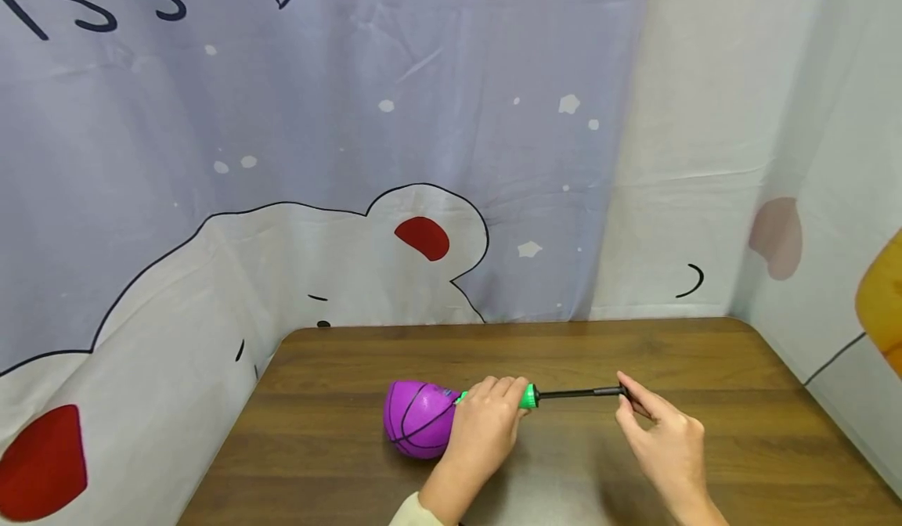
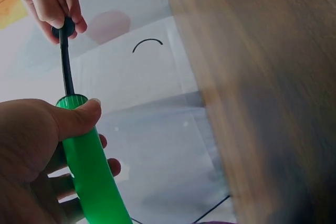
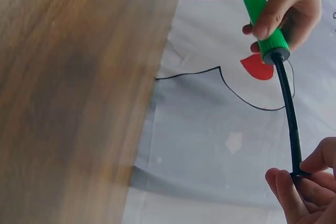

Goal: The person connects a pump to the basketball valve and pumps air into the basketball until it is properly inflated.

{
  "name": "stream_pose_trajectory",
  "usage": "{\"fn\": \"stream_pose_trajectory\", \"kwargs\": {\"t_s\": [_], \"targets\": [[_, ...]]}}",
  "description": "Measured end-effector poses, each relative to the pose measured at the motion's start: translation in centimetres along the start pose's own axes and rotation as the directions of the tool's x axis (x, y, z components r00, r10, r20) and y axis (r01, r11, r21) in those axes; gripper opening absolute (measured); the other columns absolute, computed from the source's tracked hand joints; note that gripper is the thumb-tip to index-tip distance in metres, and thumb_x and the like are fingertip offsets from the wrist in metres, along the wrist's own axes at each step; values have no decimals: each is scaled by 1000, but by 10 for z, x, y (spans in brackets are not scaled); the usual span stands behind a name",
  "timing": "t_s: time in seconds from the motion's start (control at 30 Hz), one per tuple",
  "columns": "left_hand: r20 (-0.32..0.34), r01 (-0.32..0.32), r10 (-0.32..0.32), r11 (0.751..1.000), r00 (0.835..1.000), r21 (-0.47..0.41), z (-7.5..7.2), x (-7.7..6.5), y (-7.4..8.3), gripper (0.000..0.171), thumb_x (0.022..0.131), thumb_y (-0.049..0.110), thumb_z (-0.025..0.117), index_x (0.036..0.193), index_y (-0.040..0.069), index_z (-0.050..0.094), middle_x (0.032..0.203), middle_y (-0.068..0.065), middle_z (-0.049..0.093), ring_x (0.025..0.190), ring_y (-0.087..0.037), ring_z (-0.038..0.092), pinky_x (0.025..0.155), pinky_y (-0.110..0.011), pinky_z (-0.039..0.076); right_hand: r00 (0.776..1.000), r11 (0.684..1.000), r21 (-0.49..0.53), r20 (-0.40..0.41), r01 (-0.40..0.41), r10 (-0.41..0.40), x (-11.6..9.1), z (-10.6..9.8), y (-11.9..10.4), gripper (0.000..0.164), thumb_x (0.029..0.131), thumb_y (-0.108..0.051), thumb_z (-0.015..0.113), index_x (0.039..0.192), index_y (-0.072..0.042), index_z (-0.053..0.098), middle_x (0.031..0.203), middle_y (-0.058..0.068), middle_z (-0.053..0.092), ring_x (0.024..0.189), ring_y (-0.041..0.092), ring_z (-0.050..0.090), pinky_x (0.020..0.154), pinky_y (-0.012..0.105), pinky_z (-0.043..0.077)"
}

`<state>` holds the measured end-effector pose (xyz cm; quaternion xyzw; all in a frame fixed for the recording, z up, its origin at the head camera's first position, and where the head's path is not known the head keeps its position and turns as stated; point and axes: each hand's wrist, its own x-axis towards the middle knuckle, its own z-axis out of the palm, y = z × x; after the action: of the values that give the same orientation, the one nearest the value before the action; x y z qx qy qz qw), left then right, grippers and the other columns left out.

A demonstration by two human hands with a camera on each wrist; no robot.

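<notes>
My left hand (image 1: 485,428) grips the green barrel of a hand air pump (image 1: 528,397), thumb along its near end in the left wrist view. The pump lies level above the table, with its black rod (image 3: 286,98) pulled well out to the right. At the rod's end my right hand (image 1: 665,440) pinches the small black handle (image 2: 64,29) between thumb and fingers. A purple ball with black basketball lines (image 1: 417,420) sits at the barrel's left end, misshapen and slightly dented. The joint between pump and ball is mostly hidden behind my left hand.
Under the hands is a brown wooden table (image 1: 331,369) with rounded far corners. A printed cloth (image 1: 493,158) with cartoon figures hangs right behind it and along both sides.
</notes>
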<state>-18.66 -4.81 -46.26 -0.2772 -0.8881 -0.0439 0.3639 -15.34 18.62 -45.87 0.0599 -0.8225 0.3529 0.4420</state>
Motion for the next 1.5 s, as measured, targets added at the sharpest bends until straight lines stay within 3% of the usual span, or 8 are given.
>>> {"fn": "stream_pose_trajectory", "kwargs": {"t_s": [0.17, 0.37, 0.53, 0.67, 0.97, 1.27, 1.43, 1.5], "targets": [[9, -7, 7, 999, 1000, 36, -2, 1, 4, 40, 76, 31, 87, 110, 14, 72, 100, 6, 74, 84, -13, 67, 78, -26, 57, 999, 999, -7, 7, 49, -49, -6, 6, -2, 38, 74, 6, 74, 108, -10, 80, 87, 8, 78, 75, -6, 68, 36, 9, 24], [-2, -35, 35, 996, 999, 87, 0, 2, 14, 42, 73, 34, 88, 106, 14, 73, 96, 6, 73, 80, -13, 66, 75, -27, 57, 987, 988, -34, -43, 152, -153, -16, 26, -10, 41, 68, 6, 75, 106, -8, 80, 85, 5, 78, 66, 17, 74, 56, 21, 56], [-41, -64, 69, 991, 997, 114, 3, 2, 20, 42, 70, 37, 89, 102, 14, 74, 91, 7, 72, 76, -12, 65, 70, -25, 56, 980, 980, 14, -25, 200, -200, -27, 41, -18, 42, 65, 7, 76, 106, -5, 80, 87, 6, 78, 63, 14, 73, 60, 20, 58], [-64, -79, 83, 995, 995, 66, 5, 1, 18, 44, 69, 39, 89, 103, 16, 75, 93, 9, 73, 77, -10, 66, 69, -23, 56, 980, 978, 65, -3, 199, -200, -29, 43, -21, 41, 65, 8, 77, 104, -5, 80, 86, 7, 78, 62, 11, 73, 58, 17, 56], [-21, -38, 38, 999, 999, -22, 5, -2, 5, 41, 75, 36, 86, 110, 19, 71, 99, 11, 73, 84, -10, 66, 76, -24, 56, 992, 991, 59, 3, 124, -124, -13, 22, -6, 37, 69, 5, 75, 103, -7, 80, 86, 8, 78, 73, -6, 70, 61, 9, 52], [-2, -7, 7, 1000, 1000, -7, 0, 2, -1, 41, 76, 35, 85, 109, 18, 70, 99, 8, 73, 83, -12, 66, 76, -26, 56, 1000, 1000, 10, 26, -16, 15, -1, -3, 3, 38, 74, 5, 73, 108, -12, 80, 87, 8, 78, 82, -22, 55, 33, 10, 20], [-26, -29, 30, 999, 999, 28, 1, 3, 2, 41, 74, 32, 87, 108, 15, 71, 98, 6, 73, 82, -12, 66, 75, -26, 56, 1000, 1000, 3, 12, 16, -16, -4, 1, 2, 38, 74, 6, 74, 108, -11, 80, 90, 9, 78, 78, -15, 61, 33, 8, 18], [-38, -36, 38, 998, 999, 46, 1, 3, 4, 41, 73, 31, 88, 107, 14, 71, 97, 5, 73, 82, -13, 66, 76, -26, 57, 999, 999, 1, 3, 49, -49, -7, 7, -1, 38, 73, 6, 75, 107, -10, 80, 90, 10, 78, 76, -8, 66, 34, 7, 24]]}}
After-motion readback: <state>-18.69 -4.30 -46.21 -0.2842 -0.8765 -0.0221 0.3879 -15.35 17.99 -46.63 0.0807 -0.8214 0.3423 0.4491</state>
